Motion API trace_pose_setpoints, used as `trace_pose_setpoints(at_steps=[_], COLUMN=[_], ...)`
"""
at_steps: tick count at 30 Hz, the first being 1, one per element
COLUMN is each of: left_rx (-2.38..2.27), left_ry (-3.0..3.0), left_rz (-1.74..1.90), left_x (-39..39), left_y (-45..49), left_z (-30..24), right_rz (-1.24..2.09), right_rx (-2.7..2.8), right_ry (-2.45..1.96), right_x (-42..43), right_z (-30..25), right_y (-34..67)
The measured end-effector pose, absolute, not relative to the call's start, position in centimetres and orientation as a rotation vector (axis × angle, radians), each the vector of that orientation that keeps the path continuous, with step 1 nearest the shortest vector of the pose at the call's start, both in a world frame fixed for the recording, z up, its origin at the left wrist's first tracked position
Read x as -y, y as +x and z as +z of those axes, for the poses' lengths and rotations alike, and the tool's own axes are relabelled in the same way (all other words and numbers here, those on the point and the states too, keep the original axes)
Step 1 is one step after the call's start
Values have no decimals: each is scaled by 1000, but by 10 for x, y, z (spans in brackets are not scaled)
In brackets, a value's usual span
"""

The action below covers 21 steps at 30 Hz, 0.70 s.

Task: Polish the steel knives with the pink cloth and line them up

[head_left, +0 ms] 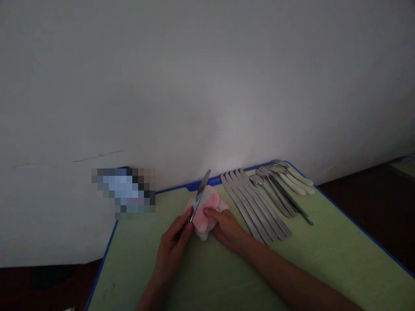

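Observation:
My left hand is closed round the handle of a table knife, whose blade points up and away toward the wall. A pink and white cloth lies behind and beside the blade. My right hand grips this cloth, its thumb on top. Right of my hands, several flat metal knives lie side by side in a row. Past them are several metal spoons and forks with white handles, partly overlapping.
Everything lies on a pale green table with a blue edge, set against a grey-white wall. At the table's far left corner is a blurred-out, phone-like object. Dark floor shows to the right.

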<state>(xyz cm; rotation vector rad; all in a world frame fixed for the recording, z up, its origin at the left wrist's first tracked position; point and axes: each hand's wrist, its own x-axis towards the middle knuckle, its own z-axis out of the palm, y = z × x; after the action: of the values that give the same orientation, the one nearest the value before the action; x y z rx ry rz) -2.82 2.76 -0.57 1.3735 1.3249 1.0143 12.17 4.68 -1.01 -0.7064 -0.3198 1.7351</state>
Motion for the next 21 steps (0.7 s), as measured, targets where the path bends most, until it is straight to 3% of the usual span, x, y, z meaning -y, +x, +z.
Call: trace_pose_setpoints(at_steps=[11,21], left_rx=[-1471,-1343], left_ry=[1237,1381], left_rz=[908,873], left_x=[-27,-24], left_y=[-24,-23], left_z=[-1,-1], right_rz=[1935,1833], right_rx=[230,393], right_ry=[-512,-613], right_x=[-51,-46], right_z=[-7,2], right_y=[137,126])
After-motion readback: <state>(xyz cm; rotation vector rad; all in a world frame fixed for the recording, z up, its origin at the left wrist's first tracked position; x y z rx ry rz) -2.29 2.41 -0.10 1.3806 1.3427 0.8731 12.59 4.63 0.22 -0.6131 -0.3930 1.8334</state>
